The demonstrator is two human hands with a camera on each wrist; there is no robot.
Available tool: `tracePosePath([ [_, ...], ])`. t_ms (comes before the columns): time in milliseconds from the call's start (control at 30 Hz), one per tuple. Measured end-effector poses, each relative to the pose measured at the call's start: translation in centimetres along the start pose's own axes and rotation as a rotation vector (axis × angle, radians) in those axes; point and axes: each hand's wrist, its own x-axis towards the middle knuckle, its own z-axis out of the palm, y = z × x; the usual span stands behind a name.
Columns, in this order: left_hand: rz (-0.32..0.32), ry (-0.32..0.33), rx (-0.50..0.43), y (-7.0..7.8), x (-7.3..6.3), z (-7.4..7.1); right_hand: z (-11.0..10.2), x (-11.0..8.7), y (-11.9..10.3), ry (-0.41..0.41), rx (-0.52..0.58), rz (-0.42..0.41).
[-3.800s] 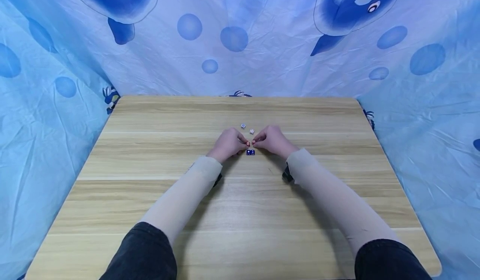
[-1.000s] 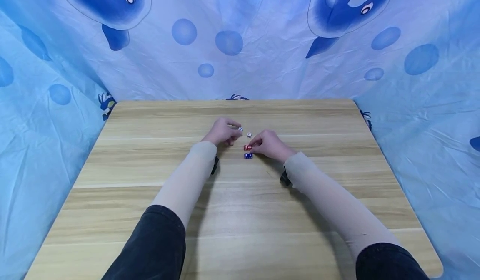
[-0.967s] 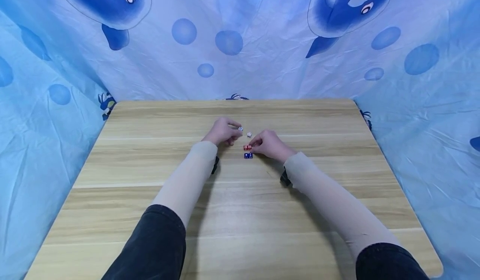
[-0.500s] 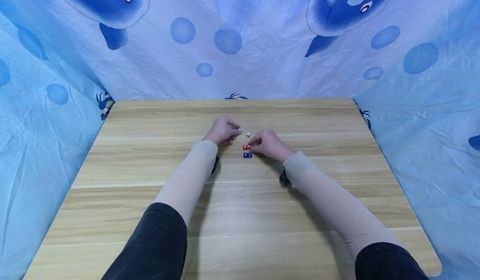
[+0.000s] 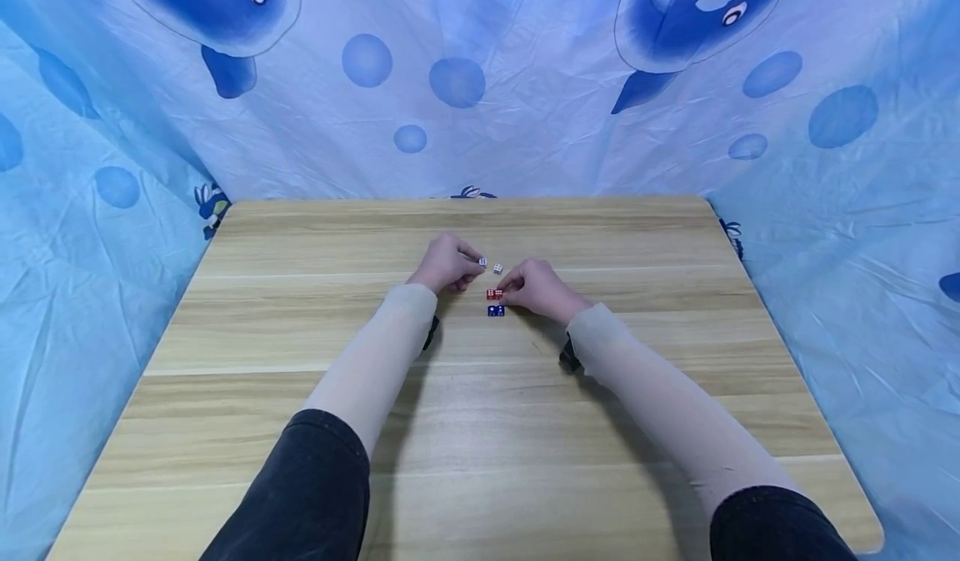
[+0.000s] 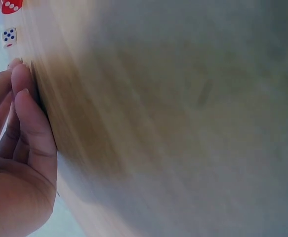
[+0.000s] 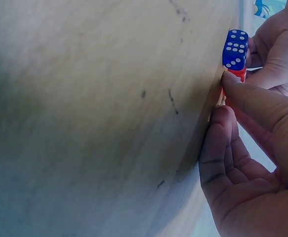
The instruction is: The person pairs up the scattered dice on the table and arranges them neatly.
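Note:
My left hand (image 5: 448,262) pinches a white die (image 5: 483,262) between thumb and fingertips; in the left wrist view, the fingers mostly hide it. A second white die (image 5: 498,269) lies just to its right, apart from it. Nearer to me, two red dice (image 5: 494,294) sit side by side. The thumb and fingertips of my right hand (image 5: 542,288) pinch the right-hand red die; in the right wrist view, the thumb covers part of the red (image 7: 240,74). Two blue dice (image 5: 496,311) stand together in front of the red pair.
The dice are on a light wood-grain table (image 5: 465,428). A blue sheet with dolphin prints (image 5: 480,61) hangs behind it and along both sides. Dark bands with small devices (image 5: 570,356) are at the wrists.
The red dice have come together. My left hand has left them for the far-left white die, which has shifted slightly right and nearer. The right hand has stayed at the red pair.

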Motion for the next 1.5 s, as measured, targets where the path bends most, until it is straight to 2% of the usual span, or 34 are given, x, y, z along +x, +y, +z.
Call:
tracePosePath([
  [233,0.017,-0.007,0.088,0.3,-0.6,0.1,-0.3,-0.2,-0.2,-0.001,0.011,0.016],
  [567,-0.009,-0.013,0.132,0.5,-1.3,0.7,-0.4,-0.1,-0.1,-0.006,0.001,0.029],
  [867,-0.003,-0.016,0.193,0.7,-1.7,0.8,-0.5,0.0,-0.1,-0.008,0.003,0.011],
  [1167,0.015,-0.042,0.199,0.8,-1.9,1.0,-0.6,-0.2,-0.2,-0.014,0.007,0.006],
  [1300,0.028,-0.034,0.195,0.8,-2.1,1.1,-0.6,-0.3,-0.3,-0.012,0.009,0.016],
  [1500,0.001,-0.023,0.218,0.6,-2.3,1.2,-0.6,-0.5,0.0,-0.022,0.045,0.009],
])
